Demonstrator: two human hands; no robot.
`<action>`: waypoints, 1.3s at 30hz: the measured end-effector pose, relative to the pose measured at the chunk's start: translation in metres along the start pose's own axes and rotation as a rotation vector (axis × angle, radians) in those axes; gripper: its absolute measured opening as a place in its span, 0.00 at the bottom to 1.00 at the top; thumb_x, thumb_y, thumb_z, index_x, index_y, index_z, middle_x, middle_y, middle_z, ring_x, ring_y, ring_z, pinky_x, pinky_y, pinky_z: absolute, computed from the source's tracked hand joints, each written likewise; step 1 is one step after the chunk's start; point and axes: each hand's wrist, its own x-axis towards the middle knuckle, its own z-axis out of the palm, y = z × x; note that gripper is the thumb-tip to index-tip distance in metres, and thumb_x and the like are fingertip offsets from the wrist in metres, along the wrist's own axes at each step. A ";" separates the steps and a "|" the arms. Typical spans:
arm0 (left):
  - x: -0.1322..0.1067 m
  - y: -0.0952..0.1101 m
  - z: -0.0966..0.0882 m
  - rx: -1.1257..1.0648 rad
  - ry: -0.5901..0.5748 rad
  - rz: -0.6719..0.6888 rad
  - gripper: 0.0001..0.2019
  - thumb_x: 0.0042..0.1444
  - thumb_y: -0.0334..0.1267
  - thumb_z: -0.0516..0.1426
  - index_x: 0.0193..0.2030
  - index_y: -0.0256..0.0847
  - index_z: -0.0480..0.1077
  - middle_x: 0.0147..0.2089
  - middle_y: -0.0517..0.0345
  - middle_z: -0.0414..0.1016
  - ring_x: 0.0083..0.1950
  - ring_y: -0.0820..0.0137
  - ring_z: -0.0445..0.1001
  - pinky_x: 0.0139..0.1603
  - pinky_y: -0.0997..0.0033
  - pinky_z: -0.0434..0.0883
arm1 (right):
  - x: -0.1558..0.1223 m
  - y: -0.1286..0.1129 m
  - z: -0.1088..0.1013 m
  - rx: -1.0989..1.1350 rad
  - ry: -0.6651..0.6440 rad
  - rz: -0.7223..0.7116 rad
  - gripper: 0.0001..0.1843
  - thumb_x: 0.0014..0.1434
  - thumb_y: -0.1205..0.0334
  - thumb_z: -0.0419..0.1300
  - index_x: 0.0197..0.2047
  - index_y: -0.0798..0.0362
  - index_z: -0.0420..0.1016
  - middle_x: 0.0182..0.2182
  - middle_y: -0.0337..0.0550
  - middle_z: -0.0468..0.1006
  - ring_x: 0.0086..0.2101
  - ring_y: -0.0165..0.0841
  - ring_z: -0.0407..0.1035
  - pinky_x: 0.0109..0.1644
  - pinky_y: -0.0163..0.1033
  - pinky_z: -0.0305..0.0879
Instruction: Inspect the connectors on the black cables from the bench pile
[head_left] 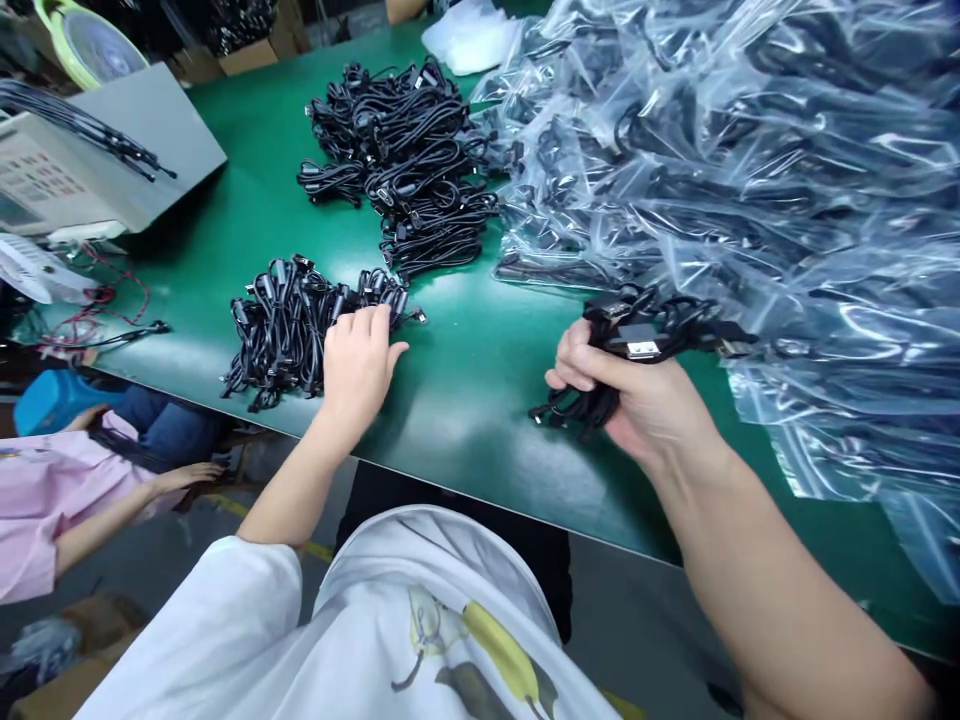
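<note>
My right hand [622, 375] is closed around several coiled black USB cables [660, 325], held over the green table, with their metal plugs sticking out. One silver USB plug faces up above the thumb, and a loose end hangs below the fingers. My left hand [364, 360] rests on the right end of a small pile of coiled black cables [277, 330] near the table's front edge. Its thumb stands apart from the fingers, whose tips are partly hidden among the cables. Behind the small pile lies a larger heap of bundled black cables [420, 150].
Clear plastic bags [712, 180] of black cables cover the table's right side. A white plastic bag [472, 35] lies at the back. On the left are a grey instrument box [150, 150], a green fan [97, 45] and red wires [97, 310]. A person in pink [67, 490] sits lower left.
</note>
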 end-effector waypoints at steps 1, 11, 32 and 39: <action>0.003 -0.003 0.002 0.063 -0.048 0.000 0.21 0.63 0.39 0.59 0.60 0.31 0.66 0.53 0.35 0.75 0.52 0.49 0.72 0.52 0.54 0.66 | 0.000 0.002 0.002 0.004 -0.005 0.015 0.18 0.40 0.59 0.79 0.26 0.52 0.73 0.24 0.31 0.63 0.21 0.22 0.53 0.30 0.36 0.61; 0.006 -0.007 0.007 -0.424 0.023 -0.067 0.19 0.57 0.27 0.53 0.55 0.35 0.70 0.46 0.47 0.74 0.47 0.61 0.71 0.53 0.59 0.68 | 0.001 0.021 0.002 -0.005 -0.053 0.085 0.11 0.45 0.59 0.75 0.32 0.53 0.82 0.26 0.34 0.73 0.24 0.24 0.62 0.34 0.37 0.62; 0.046 0.057 0.004 -1.717 -0.520 -0.174 0.15 0.50 0.46 0.68 0.39 0.39 0.78 0.38 0.55 0.79 0.41 0.67 0.75 0.51 0.66 0.70 | 0.002 0.017 0.005 0.008 0.010 0.087 0.22 0.40 0.51 0.78 0.30 0.53 0.74 0.25 0.35 0.75 0.26 0.28 0.69 0.36 0.39 0.70; 0.046 0.034 0.005 -1.348 -0.139 -0.207 0.12 0.60 0.47 0.60 0.40 0.40 0.75 0.40 0.56 0.76 0.42 0.69 0.72 0.47 0.70 0.69 | 0.004 0.020 0.003 -0.062 0.077 0.056 0.23 0.41 0.48 0.78 0.30 0.51 0.73 0.28 0.35 0.73 0.29 0.29 0.67 0.36 0.40 0.66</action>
